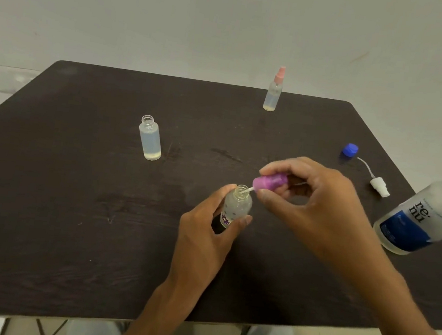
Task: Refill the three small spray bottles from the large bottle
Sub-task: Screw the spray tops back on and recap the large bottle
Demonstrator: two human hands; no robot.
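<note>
We held the small flowered bottle (234, 206) upright near the middle of the table (74, 177), our left hand (206, 232) gripping its body between thumb and fingers. Our right hand (310, 203) pinched the purple spray head (269, 183), tilted, with its dip tube tip just inside the open neck. To do this well, we judged the head needed righting above the neck so the tube slid straight down before any twisting. The large bottle (425, 217) stood uncapped at the right edge, with 2 other small bottles farther back.
</note>
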